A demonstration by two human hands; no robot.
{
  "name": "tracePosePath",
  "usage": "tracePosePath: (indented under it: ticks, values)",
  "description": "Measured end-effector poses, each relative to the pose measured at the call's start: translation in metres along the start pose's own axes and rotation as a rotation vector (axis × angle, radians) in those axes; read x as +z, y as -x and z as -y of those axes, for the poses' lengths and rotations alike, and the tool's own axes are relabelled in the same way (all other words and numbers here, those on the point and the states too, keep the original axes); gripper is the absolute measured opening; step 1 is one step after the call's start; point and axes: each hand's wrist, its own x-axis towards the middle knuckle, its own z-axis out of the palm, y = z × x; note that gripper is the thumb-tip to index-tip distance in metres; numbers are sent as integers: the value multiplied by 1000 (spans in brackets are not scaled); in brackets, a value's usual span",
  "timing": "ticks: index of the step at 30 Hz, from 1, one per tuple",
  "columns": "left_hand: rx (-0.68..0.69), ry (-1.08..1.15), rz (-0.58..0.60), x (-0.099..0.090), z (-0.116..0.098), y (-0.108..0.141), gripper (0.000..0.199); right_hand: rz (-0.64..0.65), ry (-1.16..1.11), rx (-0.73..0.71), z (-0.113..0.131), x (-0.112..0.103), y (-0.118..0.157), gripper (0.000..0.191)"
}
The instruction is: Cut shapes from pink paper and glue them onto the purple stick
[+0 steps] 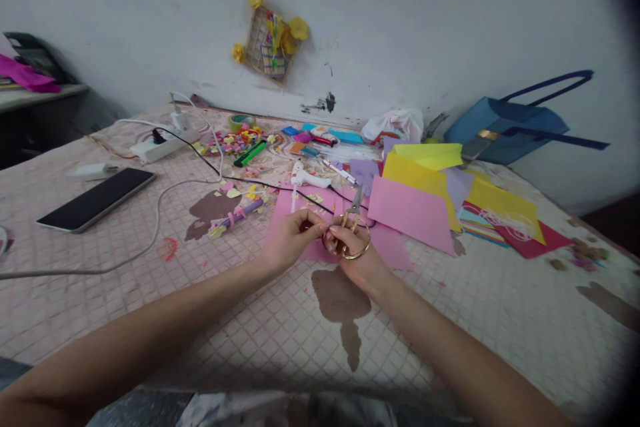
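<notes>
My right hand (361,259) is closed around gold-handled scissors (358,200), whose blades point up and away from me. One gold finger loop hangs over the back of that hand. Fingertip to fingertip with it, my left hand (295,237) is closed in a pinch; whatever lies between its fingers is too small or hidden to name. Both hands are above a pink paper sheet (395,250). Just beyond them a white hot glue gun (310,177) lies on its side. Left of the hands rests a purple paper stick (240,213) with pink and yellow pieces on it.
Coloured paper sheets (413,210) are stacked at right, near a blue bag (505,130). A black cable (260,183) crosses the table from a power strip (163,145). A phone (100,199) lies left. Paper cutouts and a green cutter (250,153) are farther back.
</notes>
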Motion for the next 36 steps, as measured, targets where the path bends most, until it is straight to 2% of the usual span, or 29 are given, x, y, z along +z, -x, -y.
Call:
tracePosePath:
  ticks: [8, 14, 19, 27, 31, 36]
  values:
    - [-105, 53, -7, 1, 0, 0, 23, -79, 114, -16, 2, -2, 1, 18]
    - [-112, 68, -52, 2, -3, 0, 21, -126, 198, -53, 1, -7, 0, 23]
    - [-131, 58, -3, 2, -2, 0, 21, -79, 250, -51, 1, -8, -1, 18]
    - [-146, 131, -73, -1, -4, -3, 9, -133, 277, -26, 3, -11, -2, 14]
    - [-137, 190, -88, -4, -3, -6, 19, -123, 286, -5, 3, -11, -1, 15]
    - [-135, 73, -19, -2, -11, -3, 20, -108, 291, -18, 5, -12, -2, 15]
